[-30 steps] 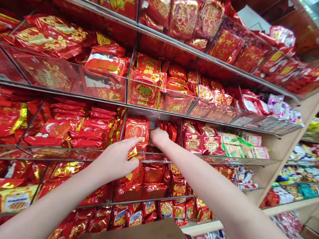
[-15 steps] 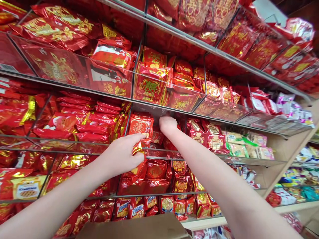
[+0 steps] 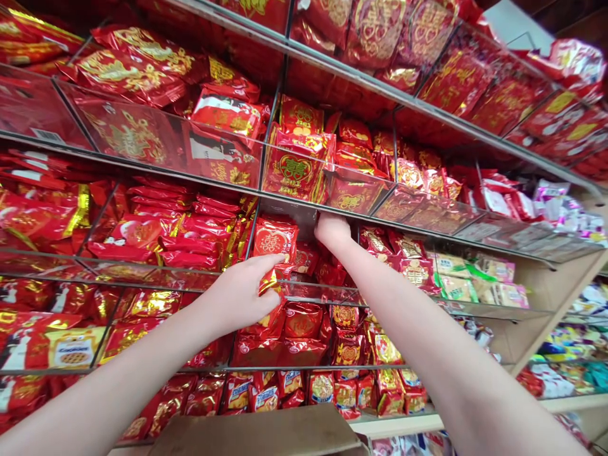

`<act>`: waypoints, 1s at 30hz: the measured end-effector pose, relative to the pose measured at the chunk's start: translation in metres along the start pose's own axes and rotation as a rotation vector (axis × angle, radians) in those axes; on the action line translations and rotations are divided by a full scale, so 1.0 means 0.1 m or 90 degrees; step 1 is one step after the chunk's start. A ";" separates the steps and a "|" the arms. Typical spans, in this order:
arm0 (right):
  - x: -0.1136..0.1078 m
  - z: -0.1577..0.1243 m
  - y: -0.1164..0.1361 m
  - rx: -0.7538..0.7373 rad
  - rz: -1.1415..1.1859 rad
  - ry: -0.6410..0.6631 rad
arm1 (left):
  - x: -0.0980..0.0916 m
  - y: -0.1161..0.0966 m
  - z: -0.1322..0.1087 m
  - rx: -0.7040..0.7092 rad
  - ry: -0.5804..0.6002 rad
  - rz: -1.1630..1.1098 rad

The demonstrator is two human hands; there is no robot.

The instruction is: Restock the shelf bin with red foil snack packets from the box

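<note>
My left hand is closed on a red and gold foil packet, held in front of a shelf compartment at mid-height. Just above it stands a red packet with a heart print inside that compartment. My right hand reaches deep into the same compartment, up under the clear shelf front; its fingers are hidden behind the shelf edge and the packets.
Glass-fronted shelves hold several rows of red and gold snack packets. Pale and green packets lie to the right. A brown cardboard box sits below my arms. More shelves with mixed goods run off at the right.
My right hand has pushed higher and deeper into the compartment. My left hand has stayed on its packet. The view has tilted slightly.
</note>
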State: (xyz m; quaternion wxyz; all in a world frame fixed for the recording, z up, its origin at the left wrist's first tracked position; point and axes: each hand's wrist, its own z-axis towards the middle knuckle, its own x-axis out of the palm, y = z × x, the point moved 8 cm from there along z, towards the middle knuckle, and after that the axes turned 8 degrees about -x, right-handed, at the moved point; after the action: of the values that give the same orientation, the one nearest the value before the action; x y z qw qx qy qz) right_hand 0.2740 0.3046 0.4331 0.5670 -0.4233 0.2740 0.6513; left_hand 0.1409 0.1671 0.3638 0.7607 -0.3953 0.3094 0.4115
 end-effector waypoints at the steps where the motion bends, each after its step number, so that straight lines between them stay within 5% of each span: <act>1: -0.03 -0.05 -0.02 -0.010 0.004 -0.020 | 0.00 0.01 -0.01 -0.001 0.007 -0.020; 8: -0.33 -0.82 -0.09 -0.110 0.104 -0.254 | 0.01 0.23 -0.17 -0.069 -0.051 -0.311; 12: -0.42 -1.52 -0.26 -0.107 0.402 -0.426 | 0.09 0.40 -0.36 -0.186 -0.114 -0.516; 14: -0.22 -1.73 -0.31 -0.065 0.639 -0.374 | 0.16 0.42 -0.45 -0.228 -0.126 -0.589; 16: 0.08 -1.83 -0.20 -0.034 0.811 -0.218 | 0.27 0.40 -0.52 -0.269 -0.103 -0.680; 20: 0.48 -1.90 0.03 -0.022 0.923 -0.005 | 0.58 0.29 -0.63 -0.385 0.005 -0.883; 25: 0.46 -1.85 0.11 -0.149 0.780 -0.028 | 0.80 0.25 -0.79 -0.515 0.037 -1.018; 30: 0.36 -1.96 0.31 -0.289 0.672 -0.038 | 0.85 0.25 -0.91 -0.475 0.051 -0.931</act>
State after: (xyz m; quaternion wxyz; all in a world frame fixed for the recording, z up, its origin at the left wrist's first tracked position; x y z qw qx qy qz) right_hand 0.2911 0.1526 0.3020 0.0676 -0.3217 0.2851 0.9004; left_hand 0.1457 0.1304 0.2418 0.6436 -0.7383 -0.1570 -0.1268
